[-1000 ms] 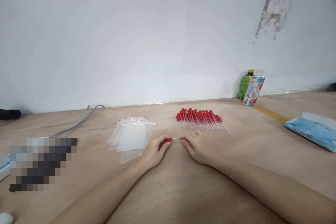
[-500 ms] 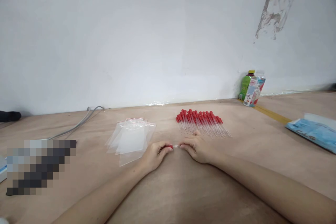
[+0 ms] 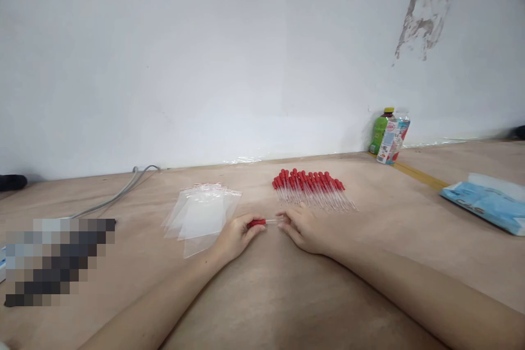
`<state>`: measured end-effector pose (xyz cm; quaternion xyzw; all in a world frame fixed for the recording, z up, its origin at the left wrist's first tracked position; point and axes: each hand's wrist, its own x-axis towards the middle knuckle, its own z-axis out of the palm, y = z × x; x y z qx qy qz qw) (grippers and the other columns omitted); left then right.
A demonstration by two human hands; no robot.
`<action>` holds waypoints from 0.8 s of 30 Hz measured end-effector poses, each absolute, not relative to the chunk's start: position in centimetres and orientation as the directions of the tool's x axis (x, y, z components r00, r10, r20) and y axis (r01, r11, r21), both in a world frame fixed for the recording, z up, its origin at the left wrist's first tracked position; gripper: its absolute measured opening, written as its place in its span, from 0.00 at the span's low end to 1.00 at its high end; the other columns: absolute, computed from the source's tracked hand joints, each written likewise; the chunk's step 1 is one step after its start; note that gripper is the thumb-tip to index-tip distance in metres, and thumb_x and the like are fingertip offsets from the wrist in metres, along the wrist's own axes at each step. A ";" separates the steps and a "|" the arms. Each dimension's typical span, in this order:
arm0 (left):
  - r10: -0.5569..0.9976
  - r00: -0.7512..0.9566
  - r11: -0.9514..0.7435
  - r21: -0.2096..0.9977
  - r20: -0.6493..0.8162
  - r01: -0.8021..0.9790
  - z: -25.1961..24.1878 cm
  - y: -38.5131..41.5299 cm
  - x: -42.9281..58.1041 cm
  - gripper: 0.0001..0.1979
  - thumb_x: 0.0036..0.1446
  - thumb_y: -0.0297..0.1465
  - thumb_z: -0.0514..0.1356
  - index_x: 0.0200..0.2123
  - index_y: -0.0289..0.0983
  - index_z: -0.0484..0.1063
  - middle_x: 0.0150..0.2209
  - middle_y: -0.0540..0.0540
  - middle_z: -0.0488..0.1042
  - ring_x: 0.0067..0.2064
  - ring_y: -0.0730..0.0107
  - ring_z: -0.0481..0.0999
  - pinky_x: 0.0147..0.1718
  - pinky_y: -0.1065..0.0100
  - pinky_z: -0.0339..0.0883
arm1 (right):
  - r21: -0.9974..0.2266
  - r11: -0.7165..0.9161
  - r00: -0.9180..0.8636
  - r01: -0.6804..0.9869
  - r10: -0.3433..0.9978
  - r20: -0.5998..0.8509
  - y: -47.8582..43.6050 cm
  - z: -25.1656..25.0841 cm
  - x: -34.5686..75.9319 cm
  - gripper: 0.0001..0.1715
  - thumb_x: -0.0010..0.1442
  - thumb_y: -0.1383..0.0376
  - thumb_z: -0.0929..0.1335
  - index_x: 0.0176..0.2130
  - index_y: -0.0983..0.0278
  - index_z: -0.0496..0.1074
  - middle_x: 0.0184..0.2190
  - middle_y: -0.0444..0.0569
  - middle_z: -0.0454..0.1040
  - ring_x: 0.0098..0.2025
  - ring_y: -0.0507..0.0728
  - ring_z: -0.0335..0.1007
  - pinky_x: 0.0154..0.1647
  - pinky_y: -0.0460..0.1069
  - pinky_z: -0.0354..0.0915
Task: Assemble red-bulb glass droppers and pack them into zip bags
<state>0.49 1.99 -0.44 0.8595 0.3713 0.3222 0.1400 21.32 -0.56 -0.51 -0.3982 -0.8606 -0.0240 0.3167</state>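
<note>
Between finger and thumb of my left hand point(image 3: 240, 232) is the red bulb end of a dropper point(image 3: 257, 222); whether more than one is held there I cannot make out. Its clear tube points right, toward my right hand point(image 3: 301, 227). There my fingertips and thumb sit around the tip end, partly hiding it. Just beyond my right hand lies a spread row of droppers point(image 3: 309, 183), red bulbs toward the wall and clear tubes toward me. Clear zip bags point(image 3: 203, 216) lie fanned in a stack, close to my left hand.
A green bottle with a yellow cap point(image 3: 379, 131) and a printed clear bottle point(image 3: 392, 142) stand by the wall at right. Further right lies a blue packet point(image 3: 484, 202). Grey cables point(image 3: 123, 191) and a blurred-out item point(image 3: 61, 262) are at left.
My left hand has shifted slightly left, and more of the red bulb and clear tube shows between my hands. My right fingers look looser around the tip end.
</note>
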 end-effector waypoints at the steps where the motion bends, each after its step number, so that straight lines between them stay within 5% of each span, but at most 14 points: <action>1: 0.733 0.504 -0.680 0.495 0.458 0.541 -0.5 2.0 0.4 0.08 0.53 0.33 0.57 0.36 0.38 0.72 0.33 0.49 0.76 0.34 0.68 0.73 0.34 0.70 0.65 | -0.234 0.678 -0.473 0.696 0.679 0.561 -0.6 -0.4 21.3 0.09 0.58 0.67 0.59 0.38 0.66 0.66 0.34 0.49 0.71 0.35 0.53 0.62 0.35 0.48 0.53; 16: 0.737 0.539 -0.672 0.519 0.408 0.528 -0.6 1.3 0.8 0.09 0.56 0.33 0.54 0.35 0.39 0.73 0.29 0.51 0.76 0.30 0.71 0.73 0.29 0.73 0.64 | -0.109 0.692 -0.507 0.714 0.618 0.600 -0.3 -0.7 20.9 0.13 0.59 0.67 0.57 0.30 0.65 0.67 0.24 0.45 0.71 0.26 0.50 0.61 0.35 0.49 0.46; 24: 0.728 0.554 -0.683 0.504 0.404 0.529 -0.8 1.4 0.8 0.10 0.56 0.33 0.54 0.37 0.39 0.73 0.31 0.50 0.76 0.31 0.70 0.73 0.31 0.72 0.65 | -0.130 0.639 -0.494 0.758 0.693 0.525 0.2 -1.4 20.4 0.18 0.61 0.65 0.55 0.24 0.65 0.64 0.19 0.43 0.68 0.21 0.49 0.56 0.36 0.49 0.47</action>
